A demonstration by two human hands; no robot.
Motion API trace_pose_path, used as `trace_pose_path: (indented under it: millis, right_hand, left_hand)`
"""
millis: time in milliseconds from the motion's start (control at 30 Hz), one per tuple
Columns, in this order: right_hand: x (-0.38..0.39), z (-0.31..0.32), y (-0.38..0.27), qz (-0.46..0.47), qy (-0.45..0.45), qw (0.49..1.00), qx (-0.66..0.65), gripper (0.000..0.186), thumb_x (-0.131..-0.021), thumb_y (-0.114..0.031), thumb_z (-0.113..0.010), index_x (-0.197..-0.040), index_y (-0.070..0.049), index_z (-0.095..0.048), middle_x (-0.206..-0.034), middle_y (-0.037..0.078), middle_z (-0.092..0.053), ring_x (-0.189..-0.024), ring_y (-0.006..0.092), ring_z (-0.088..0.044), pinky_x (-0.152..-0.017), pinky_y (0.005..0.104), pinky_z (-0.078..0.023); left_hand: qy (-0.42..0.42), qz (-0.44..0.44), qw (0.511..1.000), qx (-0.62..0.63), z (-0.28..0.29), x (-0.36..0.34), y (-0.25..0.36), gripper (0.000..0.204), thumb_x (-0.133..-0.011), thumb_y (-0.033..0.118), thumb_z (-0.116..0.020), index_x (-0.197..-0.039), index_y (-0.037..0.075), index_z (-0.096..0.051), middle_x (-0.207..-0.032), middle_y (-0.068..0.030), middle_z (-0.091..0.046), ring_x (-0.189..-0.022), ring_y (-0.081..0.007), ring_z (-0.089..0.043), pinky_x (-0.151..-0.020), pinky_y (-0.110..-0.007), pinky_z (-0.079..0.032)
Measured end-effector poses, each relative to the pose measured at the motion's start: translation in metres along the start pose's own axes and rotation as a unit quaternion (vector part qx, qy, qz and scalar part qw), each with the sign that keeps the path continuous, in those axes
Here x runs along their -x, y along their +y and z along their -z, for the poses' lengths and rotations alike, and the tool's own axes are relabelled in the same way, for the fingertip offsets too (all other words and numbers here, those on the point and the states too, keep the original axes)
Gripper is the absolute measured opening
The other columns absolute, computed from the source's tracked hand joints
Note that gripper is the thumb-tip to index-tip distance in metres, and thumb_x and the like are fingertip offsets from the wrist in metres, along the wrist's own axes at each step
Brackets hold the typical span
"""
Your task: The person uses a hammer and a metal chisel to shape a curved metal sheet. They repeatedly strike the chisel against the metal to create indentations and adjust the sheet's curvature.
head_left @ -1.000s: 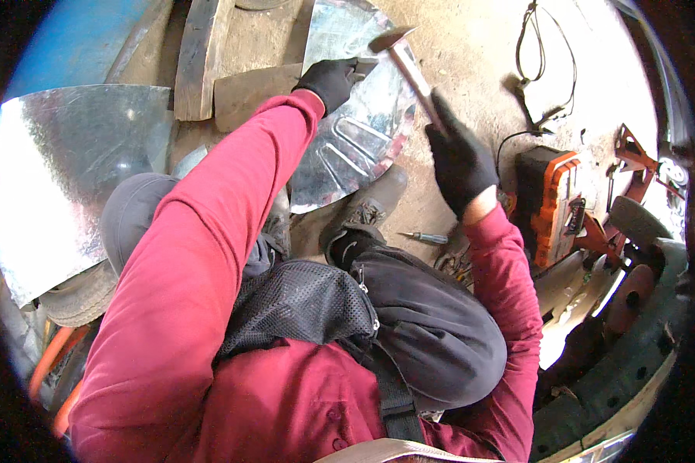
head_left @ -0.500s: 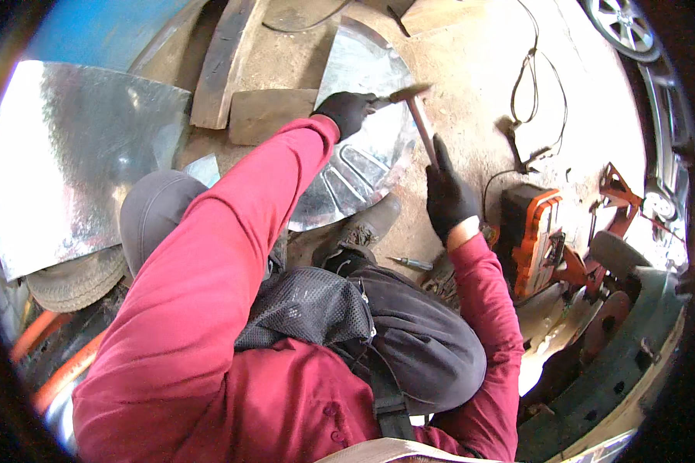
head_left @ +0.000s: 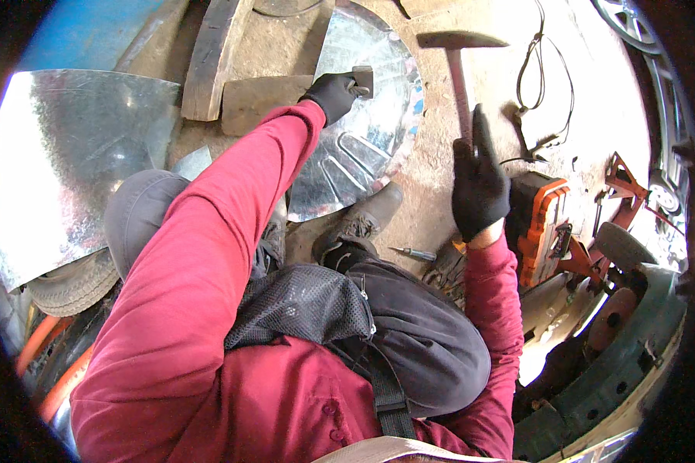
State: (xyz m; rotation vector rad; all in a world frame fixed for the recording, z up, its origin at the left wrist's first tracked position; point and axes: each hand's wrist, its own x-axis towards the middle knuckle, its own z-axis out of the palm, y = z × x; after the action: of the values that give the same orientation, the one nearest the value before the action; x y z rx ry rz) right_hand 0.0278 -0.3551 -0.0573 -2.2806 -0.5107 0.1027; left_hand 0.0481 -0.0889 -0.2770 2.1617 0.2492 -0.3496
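Observation:
My left hand (head_left: 333, 98), in a black glove, is closed round a short piece of metal with a flat, squarish end (head_left: 365, 80). It holds this over a half-round piece of shiny sheet metal (head_left: 371, 46), which has raised ribs pressed into its near part. To the right, my gloved right hand (head_left: 479, 189) grips a hammer (head_left: 459, 85) by the lower handle, with one finger stretched along it. The hammer's long, pointed head is raised, apart from the metal piece and the sheet.
A larger metal sheet (head_left: 93, 147) leans over a tyre (head_left: 77, 285) at left. Wooden beams (head_left: 216, 62) lie beyond my left arm. An orange and black toolbox (head_left: 544, 231), a cable (head_left: 537, 77) and a screwdriver-like tool (head_left: 415, 252) are on the right. My boot (head_left: 367, 216) is beside the half-round sheet.
The hammer has swung up and to the right, away from the metal piece, and my right hand has moved right with it. My left hand has shifted slightly left and up.

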Motion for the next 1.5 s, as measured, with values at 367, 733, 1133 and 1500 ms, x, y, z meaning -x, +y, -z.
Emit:
trace_pose_path:
  millis: [367,733,1133,1500]
  right_hand:
    - [0.024,-0.009,0.041,-0.059,-0.199,0.95,0.233,0.06,-0.109,-0.02,-0.053,-0.165,-0.018,-0.031,-0.111,0.021,-0.069,-0.084,0.0345,-0.071,-0.07,0.0428,-0.054]
    - [-0.015,0.007,-0.003,0.023,0.034,0.999,-0.002,0.057,-0.106,-0.009,-0.061,-0.16,-0.008,-0.043,-0.15,0.021,-0.059,-0.13,0.0217,-0.063,-0.101,0.034,-0.052]
    - [0.024,-0.006,0.045,-0.122,-0.166,0.968,0.143,0.063,-0.105,-0.021,-0.061,-0.161,-0.037,-0.037,-0.088,0.028,-0.07,-0.078,0.0484,-0.069,-0.066,0.0546,-0.052]
    - [-0.005,0.014,-0.009,-0.006,0.018,1.0,0.022,0.054,-0.105,-0.006,-0.063,-0.156,-0.004,-0.048,-0.144,0.019,-0.065,-0.117,0.0142,-0.067,-0.096,0.0322,-0.054]
  left_hand:
    - [-0.063,-0.014,0.996,-0.057,0.005,0.009,0.05,0.035,-0.1,0.034,-0.058,-0.123,0.014,-0.075,-0.121,-0.022,-0.072,-0.111,-0.0401,-0.07,-0.095,-0.048,-0.054]
    - [0.0,0.016,1.0,0.0,0.003,0.007,0.014,0.039,-0.1,0.042,-0.065,-0.115,0.007,-0.076,-0.11,-0.023,-0.074,-0.104,-0.041,-0.071,-0.09,-0.044,-0.056]
    - [0.029,-0.096,0.99,0.103,-0.017,0.01,0.01,0.036,-0.103,0.033,-0.054,-0.117,0.008,-0.075,-0.116,-0.021,-0.074,-0.107,-0.0383,-0.071,-0.091,-0.047,-0.056]
    - [0.025,-0.016,1.0,-0.007,-0.015,-0.002,0.003,0.032,-0.1,0.036,-0.062,-0.114,0.013,-0.078,-0.11,-0.02,-0.075,-0.104,-0.0421,-0.071,-0.088,-0.048,-0.056]
